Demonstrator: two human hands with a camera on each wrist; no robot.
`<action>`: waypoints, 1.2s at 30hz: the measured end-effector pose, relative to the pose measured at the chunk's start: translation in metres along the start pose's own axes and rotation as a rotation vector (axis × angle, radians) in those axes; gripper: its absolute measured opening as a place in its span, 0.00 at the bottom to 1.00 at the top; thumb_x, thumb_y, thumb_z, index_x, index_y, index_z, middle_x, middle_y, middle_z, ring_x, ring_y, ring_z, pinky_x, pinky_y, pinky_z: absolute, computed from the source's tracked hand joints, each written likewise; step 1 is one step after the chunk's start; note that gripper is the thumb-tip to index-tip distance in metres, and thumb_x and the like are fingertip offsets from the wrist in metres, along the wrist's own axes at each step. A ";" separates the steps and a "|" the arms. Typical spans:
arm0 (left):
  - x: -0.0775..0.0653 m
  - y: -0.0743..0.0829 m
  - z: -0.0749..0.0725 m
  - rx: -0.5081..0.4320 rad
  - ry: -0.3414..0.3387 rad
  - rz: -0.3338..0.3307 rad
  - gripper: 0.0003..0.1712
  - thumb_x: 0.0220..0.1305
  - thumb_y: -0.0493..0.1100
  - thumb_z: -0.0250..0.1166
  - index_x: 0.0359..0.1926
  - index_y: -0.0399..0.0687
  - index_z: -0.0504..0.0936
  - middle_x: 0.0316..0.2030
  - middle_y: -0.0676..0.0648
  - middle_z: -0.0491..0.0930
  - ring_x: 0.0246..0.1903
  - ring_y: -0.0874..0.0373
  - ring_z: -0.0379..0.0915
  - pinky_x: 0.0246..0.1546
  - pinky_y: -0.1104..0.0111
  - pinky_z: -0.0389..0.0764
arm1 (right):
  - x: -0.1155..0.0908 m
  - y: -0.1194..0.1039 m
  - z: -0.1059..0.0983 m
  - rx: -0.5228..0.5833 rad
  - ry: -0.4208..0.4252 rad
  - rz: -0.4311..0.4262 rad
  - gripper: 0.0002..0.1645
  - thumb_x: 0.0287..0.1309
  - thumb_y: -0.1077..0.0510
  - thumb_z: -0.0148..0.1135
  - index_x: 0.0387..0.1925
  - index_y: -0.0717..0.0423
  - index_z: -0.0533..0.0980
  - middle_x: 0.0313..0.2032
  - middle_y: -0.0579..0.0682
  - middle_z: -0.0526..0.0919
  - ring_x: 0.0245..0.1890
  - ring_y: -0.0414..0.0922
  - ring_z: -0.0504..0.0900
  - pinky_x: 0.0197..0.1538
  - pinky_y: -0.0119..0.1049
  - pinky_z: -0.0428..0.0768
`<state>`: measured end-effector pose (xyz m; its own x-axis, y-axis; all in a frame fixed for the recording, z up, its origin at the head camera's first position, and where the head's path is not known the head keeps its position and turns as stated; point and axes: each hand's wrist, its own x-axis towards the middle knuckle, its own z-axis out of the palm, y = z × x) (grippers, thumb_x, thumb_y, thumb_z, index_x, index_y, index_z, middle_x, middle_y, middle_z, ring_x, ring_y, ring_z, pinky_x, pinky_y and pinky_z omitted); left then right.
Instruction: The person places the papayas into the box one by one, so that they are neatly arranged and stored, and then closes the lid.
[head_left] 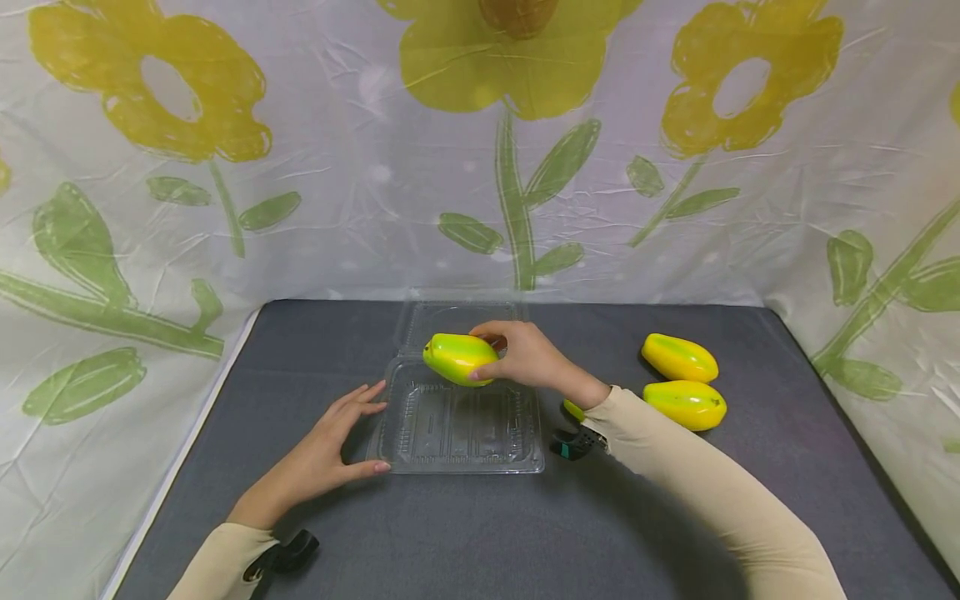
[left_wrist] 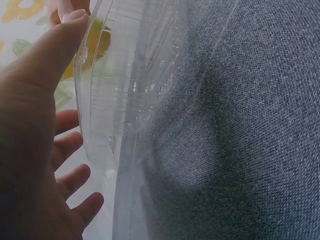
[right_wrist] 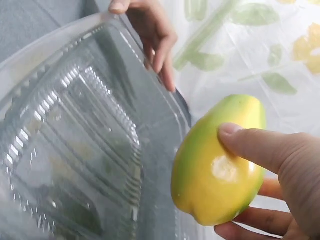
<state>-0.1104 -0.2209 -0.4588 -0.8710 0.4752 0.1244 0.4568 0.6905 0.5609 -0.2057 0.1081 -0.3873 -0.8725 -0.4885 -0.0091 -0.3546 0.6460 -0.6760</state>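
In the head view my right hand (head_left: 528, 357) grips a yellow-green papaya (head_left: 450, 357) above the far part of a clear plastic clamshell box (head_left: 461, 429). The right wrist view shows the thumb on one side of this papaya (right_wrist: 215, 165) and fingers behind it. My left hand (head_left: 322, 454) is at the box's left side, fingers extended and spread. Its thumb touches the box rim (left_wrist: 82, 55) in the left wrist view. The lid (head_left: 461, 321) is folded back toward the wall. No fruit is seen lying in the box.
Two more papayas, an upper one (head_left: 680, 357) and a lower one (head_left: 686, 406), lie on the dark grey tablecloth (head_left: 480, 533) at the right. Another papaya (head_left: 573, 410) is mostly hidden by the right wrist. Behind the table hangs a flower-printed sheet (head_left: 337, 167).
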 end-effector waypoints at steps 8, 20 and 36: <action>0.001 0.000 0.002 0.005 0.005 -0.001 0.50 0.48 0.59 0.78 0.69 0.48 0.68 0.77 0.47 0.54 0.75 0.36 0.47 0.65 0.34 0.62 | 0.006 -0.010 0.018 0.046 0.011 -0.030 0.37 0.48 0.47 0.77 0.61 0.49 0.77 0.53 0.50 0.85 0.47 0.47 0.85 0.49 0.37 0.83; 0.001 -0.001 0.002 -0.003 -0.003 -0.001 0.50 0.49 0.65 0.75 0.69 0.50 0.67 0.77 0.47 0.53 0.76 0.37 0.47 0.65 0.34 0.63 | 0.010 -0.014 0.040 0.075 0.026 -0.037 0.36 0.49 0.47 0.77 0.60 0.50 0.77 0.52 0.50 0.83 0.44 0.46 0.84 0.42 0.32 0.83; 0.001 0.000 0.002 0.014 0.003 0.009 0.49 0.49 0.63 0.76 0.68 0.48 0.69 0.77 0.47 0.54 0.75 0.37 0.48 0.67 0.35 0.62 | 0.008 -0.017 0.061 0.022 0.067 -0.025 0.38 0.49 0.43 0.76 0.61 0.49 0.77 0.49 0.49 0.83 0.43 0.45 0.84 0.43 0.34 0.82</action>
<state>-0.1110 -0.2195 -0.4607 -0.8675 0.4797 0.1321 0.4671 0.6939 0.5479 -0.1865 0.0576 -0.4211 -0.8842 -0.4635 0.0569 -0.3697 0.6204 -0.6916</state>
